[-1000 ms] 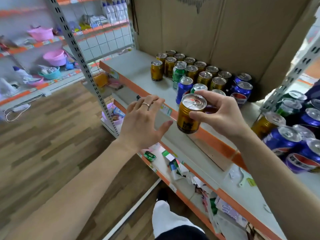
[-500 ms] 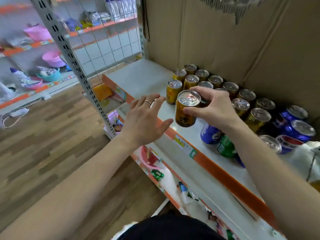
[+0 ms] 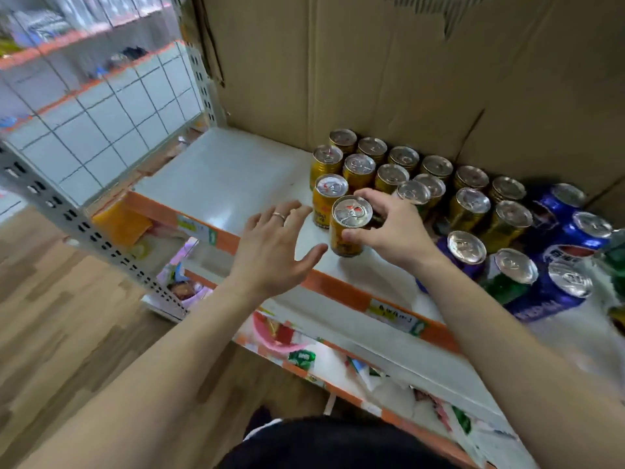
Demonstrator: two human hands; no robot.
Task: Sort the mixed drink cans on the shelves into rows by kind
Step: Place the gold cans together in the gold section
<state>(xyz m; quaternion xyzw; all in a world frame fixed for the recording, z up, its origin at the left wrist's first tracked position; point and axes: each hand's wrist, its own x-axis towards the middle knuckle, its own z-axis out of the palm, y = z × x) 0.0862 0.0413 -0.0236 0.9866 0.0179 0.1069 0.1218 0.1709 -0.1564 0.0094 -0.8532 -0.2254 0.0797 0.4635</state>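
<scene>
Right hand (image 3: 397,231) is grasping a gold can (image 3: 350,216), long axis upright, lid pointing up. Left hand (image 3: 274,247) is hovering, fingers spread, just left of the grip.

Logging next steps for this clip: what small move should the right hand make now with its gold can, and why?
Probably set the gold can down on the shelf in front of the standing gold cans and let go: the right hand holds it right beside that group.
</scene>
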